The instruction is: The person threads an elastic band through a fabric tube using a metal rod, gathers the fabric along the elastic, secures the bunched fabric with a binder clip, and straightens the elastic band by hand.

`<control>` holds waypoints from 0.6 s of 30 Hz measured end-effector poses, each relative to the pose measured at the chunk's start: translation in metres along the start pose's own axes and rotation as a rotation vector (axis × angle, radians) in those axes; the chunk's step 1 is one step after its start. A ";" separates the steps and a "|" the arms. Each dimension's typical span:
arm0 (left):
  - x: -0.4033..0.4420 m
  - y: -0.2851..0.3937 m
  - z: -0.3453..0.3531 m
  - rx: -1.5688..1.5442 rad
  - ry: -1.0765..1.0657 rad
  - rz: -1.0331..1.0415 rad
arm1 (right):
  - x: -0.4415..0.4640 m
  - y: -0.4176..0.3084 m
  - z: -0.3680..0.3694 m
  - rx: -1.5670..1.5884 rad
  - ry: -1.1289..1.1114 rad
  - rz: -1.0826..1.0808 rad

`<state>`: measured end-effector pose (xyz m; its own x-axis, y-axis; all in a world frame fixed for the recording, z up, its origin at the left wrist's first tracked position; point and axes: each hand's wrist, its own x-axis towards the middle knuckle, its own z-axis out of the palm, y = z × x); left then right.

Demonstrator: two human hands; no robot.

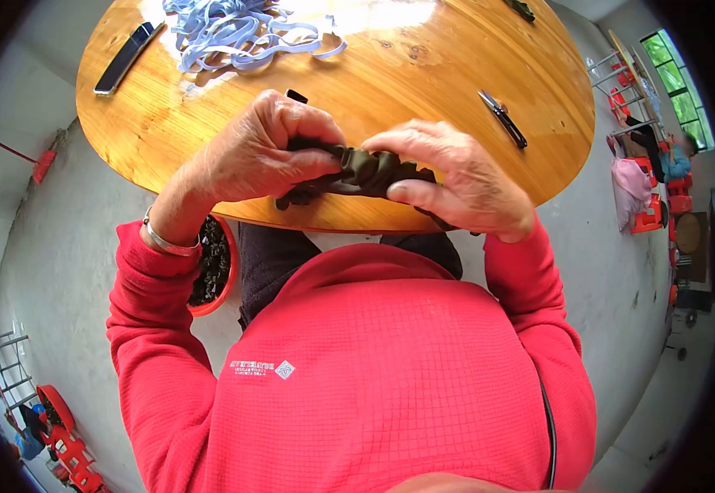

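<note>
A strip of dark olive gathered fabric (363, 168), ruffled like a scrunchie, stretches between my hands above the near edge of the round table. My left hand (271, 148) pinches its left end between thumb and fingers. On the other side, my right hand (452, 172) grips the ruffled cloth with thumb below and fingers above. Part of the cloth hangs down under each hand. Whether anything runs inside the gathers is hidden. Just behind my left hand, a small black object (296, 96) shows only in part.
On the wooden table (423, 82) lie a heap of light blue flat bands (234, 33), a long dark object (127, 59), and thread snips (503, 120). A red basin (232, 267) of dark pieces stands by my left leg. Another person (676, 156) sits far right.
</note>
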<state>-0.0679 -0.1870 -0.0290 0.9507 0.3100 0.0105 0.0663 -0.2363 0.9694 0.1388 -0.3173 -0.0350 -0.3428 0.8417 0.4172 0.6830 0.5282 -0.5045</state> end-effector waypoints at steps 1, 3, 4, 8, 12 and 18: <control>0.000 0.001 0.001 0.068 0.011 0.053 | 0.003 -0.002 -0.005 -0.002 0.024 -0.014; 0.002 0.004 0.005 0.171 0.030 0.139 | 0.009 -0.009 -0.013 0.081 0.042 0.047; 0.003 0.007 0.009 0.208 0.040 0.173 | 0.011 -0.013 -0.014 0.164 0.037 0.122; 0.006 0.002 0.014 0.339 0.089 0.432 | 0.013 -0.004 0.000 0.425 -0.036 0.260; 0.002 0.005 0.011 0.366 0.052 0.361 | 0.015 -0.006 0.001 0.628 -0.138 0.472; -0.003 -0.008 0.010 0.408 0.216 0.319 | 0.010 -0.015 0.007 0.302 0.000 0.380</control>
<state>-0.0684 -0.1950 -0.0393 0.8619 0.3366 0.3793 -0.0616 -0.6731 0.7370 0.1205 -0.3157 -0.0283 -0.1054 0.9812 0.1615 0.5416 0.1929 -0.8182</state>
